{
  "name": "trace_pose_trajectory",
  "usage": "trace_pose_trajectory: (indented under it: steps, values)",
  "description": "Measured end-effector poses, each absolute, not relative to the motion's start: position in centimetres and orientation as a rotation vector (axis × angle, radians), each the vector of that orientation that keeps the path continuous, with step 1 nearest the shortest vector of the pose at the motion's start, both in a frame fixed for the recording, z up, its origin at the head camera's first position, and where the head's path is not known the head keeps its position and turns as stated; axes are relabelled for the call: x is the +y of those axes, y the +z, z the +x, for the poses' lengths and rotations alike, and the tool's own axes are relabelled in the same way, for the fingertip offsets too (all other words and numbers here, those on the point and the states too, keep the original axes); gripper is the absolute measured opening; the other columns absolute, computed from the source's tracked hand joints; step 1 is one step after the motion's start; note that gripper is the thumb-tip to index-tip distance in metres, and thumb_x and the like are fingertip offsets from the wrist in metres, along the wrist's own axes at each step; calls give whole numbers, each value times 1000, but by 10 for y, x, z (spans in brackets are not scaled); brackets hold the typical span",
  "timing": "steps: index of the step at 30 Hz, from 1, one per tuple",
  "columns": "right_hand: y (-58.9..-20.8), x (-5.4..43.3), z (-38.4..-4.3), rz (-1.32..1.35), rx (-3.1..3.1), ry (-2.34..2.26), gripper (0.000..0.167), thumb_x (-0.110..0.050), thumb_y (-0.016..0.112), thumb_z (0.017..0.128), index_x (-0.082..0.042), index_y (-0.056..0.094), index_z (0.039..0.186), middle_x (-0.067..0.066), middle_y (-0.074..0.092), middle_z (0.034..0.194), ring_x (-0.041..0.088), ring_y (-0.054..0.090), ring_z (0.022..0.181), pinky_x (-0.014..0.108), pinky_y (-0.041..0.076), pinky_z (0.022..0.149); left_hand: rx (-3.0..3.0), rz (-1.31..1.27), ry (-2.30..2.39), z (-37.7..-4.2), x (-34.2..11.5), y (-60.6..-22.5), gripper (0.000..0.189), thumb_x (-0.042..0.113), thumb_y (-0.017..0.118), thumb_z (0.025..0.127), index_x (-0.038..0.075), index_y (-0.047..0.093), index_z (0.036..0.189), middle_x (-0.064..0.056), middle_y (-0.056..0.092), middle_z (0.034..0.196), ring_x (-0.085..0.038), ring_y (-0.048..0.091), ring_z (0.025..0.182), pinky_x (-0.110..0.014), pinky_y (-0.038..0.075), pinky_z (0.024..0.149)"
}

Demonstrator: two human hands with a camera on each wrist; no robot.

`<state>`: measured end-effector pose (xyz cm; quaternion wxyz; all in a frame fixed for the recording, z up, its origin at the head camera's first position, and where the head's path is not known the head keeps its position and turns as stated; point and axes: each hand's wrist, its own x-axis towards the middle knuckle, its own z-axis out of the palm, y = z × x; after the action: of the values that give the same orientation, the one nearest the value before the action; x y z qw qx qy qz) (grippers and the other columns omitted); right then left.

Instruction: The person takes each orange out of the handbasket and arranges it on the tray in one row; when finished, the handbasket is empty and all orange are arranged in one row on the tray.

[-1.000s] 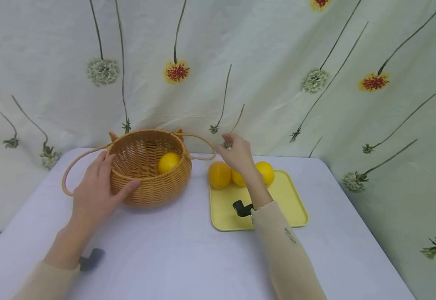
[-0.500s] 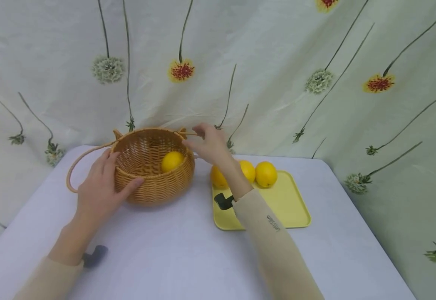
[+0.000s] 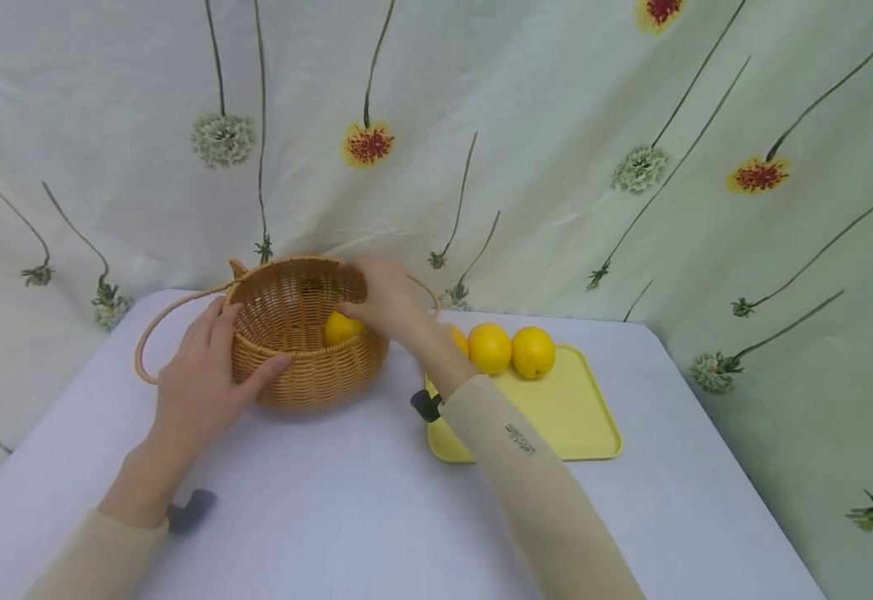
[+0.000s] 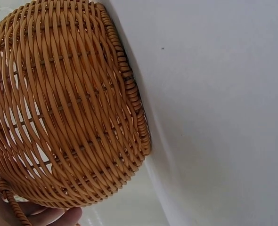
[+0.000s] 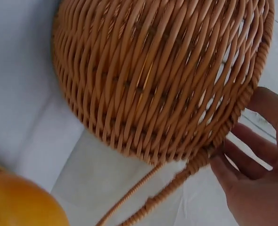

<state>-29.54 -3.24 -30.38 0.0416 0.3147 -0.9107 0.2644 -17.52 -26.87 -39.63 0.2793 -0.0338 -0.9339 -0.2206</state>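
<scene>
A brown wicker basket (image 3: 309, 382) with two loop handles stands at the left back of the table. My left hand (image 3: 202, 379) holds its left side, the thumb along the front below the rim; in the left wrist view the fingers (image 4: 44, 214) show beside a handle. At the right rim my right hand (image 3: 390, 304) grips the basket, its thumb over the edge. In the right wrist view, the right hand (image 5: 257, 160) meets the rim where the handle joins. One orange (image 3: 339, 330) lies inside the basket, partly hidden by the right hand.
A yellow tray (image 3: 560, 421) lies right of the basket. Along its back edge sit an orange (image 3: 490, 348), another orange (image 3: 533, 352) and a third orange (image 3: 458, 338), partly behind the right forearm. A flower-printed cloth (image 3: 541, 208) hangs behind the table.
My right hand has moved left from above the oranges on the tray to the basket's right rim. My left hand has stayed on the basket, and the view has shifted slightly.
</scene>
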Motion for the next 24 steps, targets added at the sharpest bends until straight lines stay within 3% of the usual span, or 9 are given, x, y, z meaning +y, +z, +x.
trace_pose_trajectory:
  steps: [6, 14, 20, 24]
  values:
    - [-306, -50, -297, 910, -2799, 861, 53, -25, 82, 94, -11, 64, 142, 2, 66, 145, 19, 58, 137, 29, 46, 116, -2492, -93, -581, -176, -267, -396, 96, 63, 72, 91, 3, 38, 158, -30, 37, 163, -53, 41, 145, -78, 50, 84]
    - [-313, -69, -300, 1052, -2932, 521, 63, -30, 83, 94, -10, 59, 147, 3, 64, 148, 21, 55, 140, 30, 43, 118, -2428, -111, -572, -176, -266, -399, 93, 61, 74, 91, 2, 42, 156, -31, 40, 161, -53, 44, 143, -76, 51, 77]
    - [-313, -77, -301, 1027, -2978, 184, 69, -41, 81, 93, -12, 55, 150, -1, 65, 146, 19, 59, 135, 30, 45, 116, -2424, -117, -562, -176, -264, -398, 94, 62, 73, 90, 2, 42, 156, -30, 41, 161, -53, 44, 143, -77, 50, 78]
    - [-312, -80, -299, 1001, -3033, 35, 57, -41, 81, 93, -14, 62, 139, -2, 69, 133, 17, 65, 124, 31, 50, 108, -2431, -122, -573, -176, -264, -397, 94, 61, 74, 90, 2, 42, 156, -31, 40, 161, -53, 44, 144, -77, 50, 79]
